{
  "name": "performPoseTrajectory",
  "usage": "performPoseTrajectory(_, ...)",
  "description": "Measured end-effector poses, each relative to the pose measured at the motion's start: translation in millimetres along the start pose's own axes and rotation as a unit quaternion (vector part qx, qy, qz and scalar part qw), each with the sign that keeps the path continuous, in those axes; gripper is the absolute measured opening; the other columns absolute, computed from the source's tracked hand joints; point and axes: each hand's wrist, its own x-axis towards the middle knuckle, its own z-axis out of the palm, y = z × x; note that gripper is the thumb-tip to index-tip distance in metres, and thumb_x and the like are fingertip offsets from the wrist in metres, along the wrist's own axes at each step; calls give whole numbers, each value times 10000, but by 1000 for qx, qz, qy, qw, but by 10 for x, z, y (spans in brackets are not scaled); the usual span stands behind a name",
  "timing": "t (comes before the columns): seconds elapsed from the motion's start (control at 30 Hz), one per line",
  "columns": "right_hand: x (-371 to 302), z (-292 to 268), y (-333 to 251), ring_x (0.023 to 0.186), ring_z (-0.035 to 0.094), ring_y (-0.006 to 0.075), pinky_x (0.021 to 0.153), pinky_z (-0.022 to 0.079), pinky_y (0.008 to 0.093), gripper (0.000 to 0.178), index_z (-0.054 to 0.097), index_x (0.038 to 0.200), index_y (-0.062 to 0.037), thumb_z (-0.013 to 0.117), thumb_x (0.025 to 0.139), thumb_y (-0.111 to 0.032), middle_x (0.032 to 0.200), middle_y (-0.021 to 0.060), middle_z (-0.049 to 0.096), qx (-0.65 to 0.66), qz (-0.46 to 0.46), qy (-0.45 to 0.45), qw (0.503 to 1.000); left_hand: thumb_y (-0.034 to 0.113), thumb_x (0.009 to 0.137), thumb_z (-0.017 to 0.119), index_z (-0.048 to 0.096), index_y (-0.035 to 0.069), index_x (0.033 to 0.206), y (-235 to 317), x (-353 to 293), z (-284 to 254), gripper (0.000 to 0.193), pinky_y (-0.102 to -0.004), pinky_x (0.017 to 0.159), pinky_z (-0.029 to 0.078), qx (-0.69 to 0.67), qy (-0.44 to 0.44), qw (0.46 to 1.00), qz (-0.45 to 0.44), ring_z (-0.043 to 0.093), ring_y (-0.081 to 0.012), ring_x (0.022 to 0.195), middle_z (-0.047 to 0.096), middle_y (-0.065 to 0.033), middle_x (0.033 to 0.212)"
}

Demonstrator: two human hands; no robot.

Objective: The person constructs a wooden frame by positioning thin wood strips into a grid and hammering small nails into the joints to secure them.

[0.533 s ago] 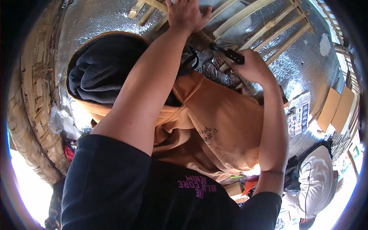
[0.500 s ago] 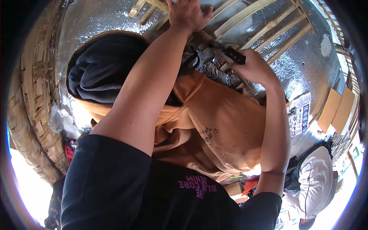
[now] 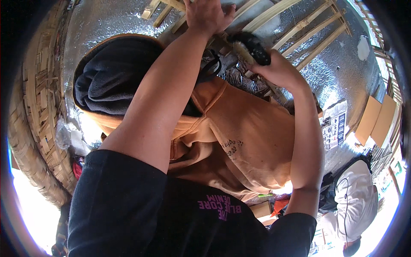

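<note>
My right hand (image 3: 280, 70) is closed round the black handle of a knife (image 3: 258, 53), whose blade points up and left and is smeared by motion. A pale strip (image 3: 243, 53) shows beside the blade, too blurred to name surely. Past it, at the top edge, my left hand (image 3: 207, 17) has its thumb stretched out; its fingertips are cut off by the frame, so anything under them is hidden. Below both hands, a brown hooded sweatshirt (image 3: 257, 137) with a black-lined hood (image 3: 115, 75) lies draped in front of me.
Split bamboo slats (image 3: 295, 32) lie on a shiny silver sheet (image 3: 327, 75) ahead. A woven bamboo wall (image 3: 40, 107) curves along the left. At right are a printed sheet (image 3: 335, 124), a folded cardboard piece (image 3: 376, 120) and another person in a white top (image 3: 357, 201).
The knife in my right hand has swung and its blade is now blurred. My right hand has shifted slightly up and left; my left hand has barely moved.
</note>
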Motion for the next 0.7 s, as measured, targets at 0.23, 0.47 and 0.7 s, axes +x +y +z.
performPoseTrajectory(0.23, 9, -27, -40, 780, 700, 263, 703, 516, 381, 461, 667, 1157, 5, 757, 856, -334, 851, 150, 732, -2, -57, -10, 998, 460, 859, 648, 360, 6, 1485, -47, -85, 29, 825, -594, 1132, 271, -4, 6, 1000, 10, 349, -395, 1416, 399, -216, 1513)
performPoseTrajectory(0.47, 119, -26, 343, 792, 668, 188, 751, 508, 337, 358, 705, 1022, 11, 781, 825, -277, 878, 70, 724, -92, -27, 1, 995, 462, 871, 639, 353, 9, 1488, 74, 35, -60, 817, -588, 1138, 268, 6, -42, 999, -8, 342, -389, 1421, 385, -199, 1531)
performPoseTrajectory(0.7, 118, 50, 244, 730, 627, 162, 712, 516, 311, 445, 677, 1120, 14, 783, 842, -318, 850, 68, 684, -133, -8, 33, 990, 459, 880, 631, 341, 10, 1500, 21, -17, 20, 819, -575, 1151, 255, 14, -15, 1000, 3, 342, -383, 1423, 368, -197, 1545)
